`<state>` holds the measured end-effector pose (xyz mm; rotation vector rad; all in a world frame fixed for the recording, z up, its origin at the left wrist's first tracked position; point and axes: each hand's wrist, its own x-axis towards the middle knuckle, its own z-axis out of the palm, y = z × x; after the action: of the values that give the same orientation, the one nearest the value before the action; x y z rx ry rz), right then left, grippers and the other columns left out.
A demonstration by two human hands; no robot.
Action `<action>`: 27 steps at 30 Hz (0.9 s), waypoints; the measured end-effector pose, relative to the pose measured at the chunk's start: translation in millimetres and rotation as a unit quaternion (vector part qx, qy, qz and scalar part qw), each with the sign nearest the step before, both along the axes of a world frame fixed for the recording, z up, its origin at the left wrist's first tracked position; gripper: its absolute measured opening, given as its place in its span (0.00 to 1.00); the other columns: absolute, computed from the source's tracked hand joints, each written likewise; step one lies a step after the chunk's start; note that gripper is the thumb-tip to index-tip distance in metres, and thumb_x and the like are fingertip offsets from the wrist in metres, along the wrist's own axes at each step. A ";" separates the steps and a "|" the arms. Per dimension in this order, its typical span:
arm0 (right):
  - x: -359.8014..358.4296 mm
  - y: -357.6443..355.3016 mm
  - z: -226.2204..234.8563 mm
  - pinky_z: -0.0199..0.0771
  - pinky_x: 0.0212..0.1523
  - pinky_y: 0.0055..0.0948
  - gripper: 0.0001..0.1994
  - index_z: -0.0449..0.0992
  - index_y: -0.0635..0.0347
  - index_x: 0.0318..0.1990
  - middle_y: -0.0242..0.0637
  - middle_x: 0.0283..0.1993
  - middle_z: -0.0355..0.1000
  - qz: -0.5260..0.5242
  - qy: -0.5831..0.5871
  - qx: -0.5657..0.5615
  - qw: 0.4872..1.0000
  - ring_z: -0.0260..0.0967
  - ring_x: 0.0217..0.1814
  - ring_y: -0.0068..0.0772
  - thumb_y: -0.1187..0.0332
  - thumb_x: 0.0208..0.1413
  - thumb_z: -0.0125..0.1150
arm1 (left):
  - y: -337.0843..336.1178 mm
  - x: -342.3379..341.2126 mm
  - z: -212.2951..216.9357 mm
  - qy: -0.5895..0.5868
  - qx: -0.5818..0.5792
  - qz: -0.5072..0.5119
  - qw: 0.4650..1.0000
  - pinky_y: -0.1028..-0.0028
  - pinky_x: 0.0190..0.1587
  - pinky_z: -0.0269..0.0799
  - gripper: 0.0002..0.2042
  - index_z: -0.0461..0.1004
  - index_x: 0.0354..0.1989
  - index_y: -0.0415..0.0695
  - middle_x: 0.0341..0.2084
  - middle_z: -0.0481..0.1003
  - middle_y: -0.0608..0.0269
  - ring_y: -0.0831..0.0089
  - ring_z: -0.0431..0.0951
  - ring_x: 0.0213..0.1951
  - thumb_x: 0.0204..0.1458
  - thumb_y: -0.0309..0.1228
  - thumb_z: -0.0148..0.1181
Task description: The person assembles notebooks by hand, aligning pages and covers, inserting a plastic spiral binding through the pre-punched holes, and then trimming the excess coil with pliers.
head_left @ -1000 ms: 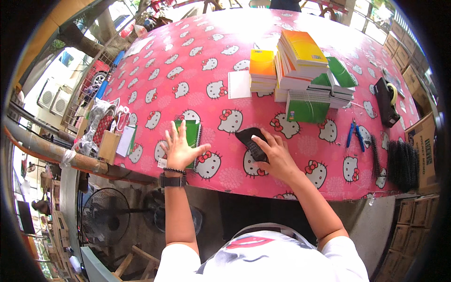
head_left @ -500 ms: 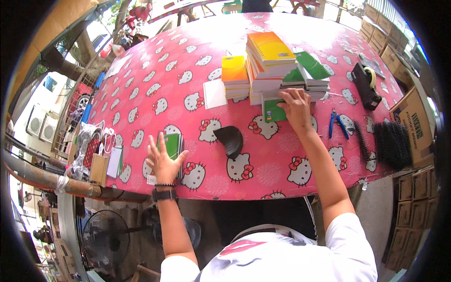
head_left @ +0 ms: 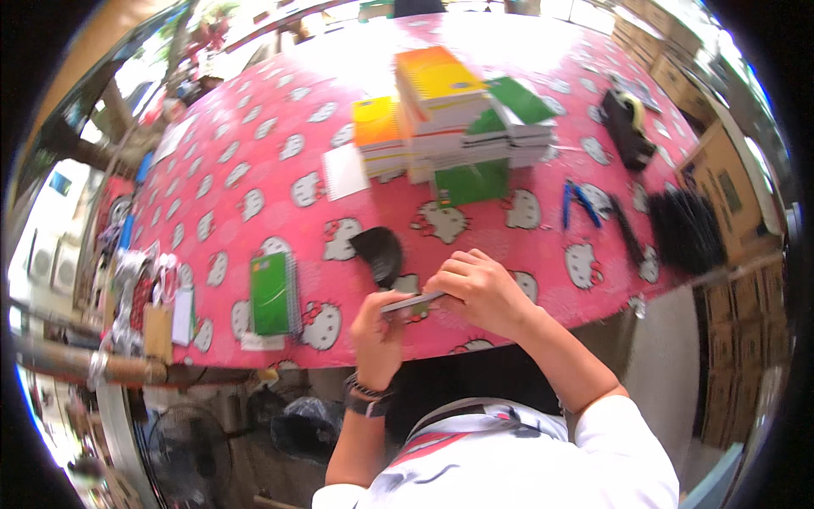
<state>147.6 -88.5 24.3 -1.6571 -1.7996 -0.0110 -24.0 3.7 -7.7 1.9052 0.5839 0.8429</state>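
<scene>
Both my hands are together over the near edge of the pink patterned table (head_left: 254, 170). They hold a thin flat pad (head_left: 413, 301) between them, seen edge-on, so its cover is hidden. My left hand (head_left: 377, 335) grips its left end from below and wears a dark wristband. My right hand (head_left: 485, 293) covers its right end from above. A black curved piece (head_left: 379, 253) lies on the table just beyond my left hand. A green spiral notebook (head_left: 273, 293) lies flat to the left, apart from both hands.
Stacks of orange, yellow and green notebooks (head_left: 449, 110) stand mid-table, with a green notebook (head_left: 472, 182) lying flat before them and a white sheet (head_left: 346, 170) to the left. Blue-handled pliers (head_left: 577, 202), a black bundle (head_left: 691, 229) and a black tape dispenser (head_left: 627, 123) lie at the right. Cardboard boxes (head_left: 721, 195) line the right side.
My right hand reached out to the notebooks near the stacks, then came back to the near edge. My left hand left the green spiral notebook and joined it on the thin pad.
</scene>
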 end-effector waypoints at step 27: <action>243.5 -144.8 -65.1 0.68 0.46 0.39 0.11 0.76 0.56 0.37 0.42 0.39 0.72 -0.533 -0.102 -0.137 0.829 0.68 0.44 0.46 0.65 0.47 0.64 | -18.5 19.5 1.3 0.054 0.293 -0.002 0.954 0.71 0.39 0.66 0.14 0.79 0.38 0.47 0.32 0.76 0.65 0.67 0.73 0.34 0.41 0.17 0.60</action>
<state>391.0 -233.3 -40.8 -2.7503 -0.7842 -0.4535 -4.5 -14.8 -6.4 2.5019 0.4181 0.9883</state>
